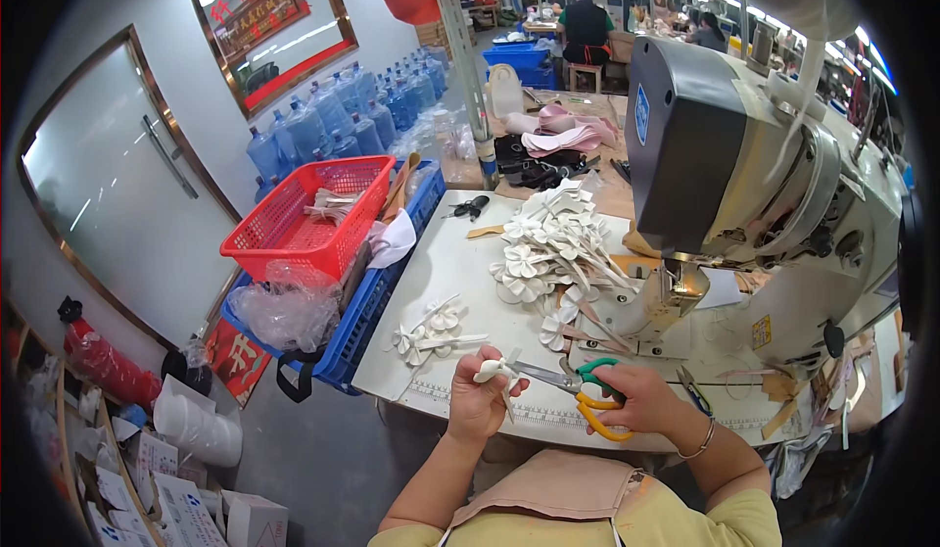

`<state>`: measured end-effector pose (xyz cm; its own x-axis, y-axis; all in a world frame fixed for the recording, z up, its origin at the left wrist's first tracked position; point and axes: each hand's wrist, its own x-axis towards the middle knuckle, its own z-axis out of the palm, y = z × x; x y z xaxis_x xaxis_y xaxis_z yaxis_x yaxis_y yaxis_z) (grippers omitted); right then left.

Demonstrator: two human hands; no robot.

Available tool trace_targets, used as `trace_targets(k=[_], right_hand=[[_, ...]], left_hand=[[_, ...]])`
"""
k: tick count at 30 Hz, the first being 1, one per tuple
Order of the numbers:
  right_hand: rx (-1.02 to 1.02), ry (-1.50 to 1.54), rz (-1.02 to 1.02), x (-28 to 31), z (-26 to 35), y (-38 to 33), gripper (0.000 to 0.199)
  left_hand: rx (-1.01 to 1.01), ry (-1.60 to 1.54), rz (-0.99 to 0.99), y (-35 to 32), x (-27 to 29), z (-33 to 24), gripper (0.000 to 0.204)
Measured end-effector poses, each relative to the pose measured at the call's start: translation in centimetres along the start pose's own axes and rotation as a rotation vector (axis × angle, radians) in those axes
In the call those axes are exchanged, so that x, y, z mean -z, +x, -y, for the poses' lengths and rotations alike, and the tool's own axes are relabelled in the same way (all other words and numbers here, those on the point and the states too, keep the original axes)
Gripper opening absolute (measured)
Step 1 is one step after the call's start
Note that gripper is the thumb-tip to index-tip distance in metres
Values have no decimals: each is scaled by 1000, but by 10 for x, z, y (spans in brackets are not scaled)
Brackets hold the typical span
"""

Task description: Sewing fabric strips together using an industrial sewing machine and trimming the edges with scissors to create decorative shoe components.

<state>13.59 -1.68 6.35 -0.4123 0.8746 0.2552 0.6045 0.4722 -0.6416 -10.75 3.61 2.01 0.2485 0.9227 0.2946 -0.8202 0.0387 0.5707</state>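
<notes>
Left hand [477, 398] pinches a white flower [490, 370] above the desk [441, 278] edge, seemingly steadying it for the scissors [571, 382] gripped in the right hand [641, 400]; whether the blades touch it is unclear.

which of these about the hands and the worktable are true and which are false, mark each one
1. The right hand holds scissors. True.
2. Both scissor handle loops are green. False: one is green, the other yellow.
3. A red basket is to the left of the white table. True.
4. The left hand holds a white flower piece. True.
5. All the flower pieces on the table lie in one pile. False: a small group lies apart from the larger pile.
</notes>
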Motion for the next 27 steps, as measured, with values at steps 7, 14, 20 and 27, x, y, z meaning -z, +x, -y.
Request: trace_targets(k=[7,14,20,27], right_hand=[[41,-148,-1,2,-3,-4,60],[2,-140,-33,-12,-11,-16,56],[-277,96,-321,-7,-21,-23,46],[-314,25,-403,-7,-22,-24,41]], left_hand=[[42,-37,8,-2,3,3,18],[119,-97,-20,-6,7,7,24],[23,862,-215,21,49,-49,34],[-548,1783,326,61,14,-4,47]])
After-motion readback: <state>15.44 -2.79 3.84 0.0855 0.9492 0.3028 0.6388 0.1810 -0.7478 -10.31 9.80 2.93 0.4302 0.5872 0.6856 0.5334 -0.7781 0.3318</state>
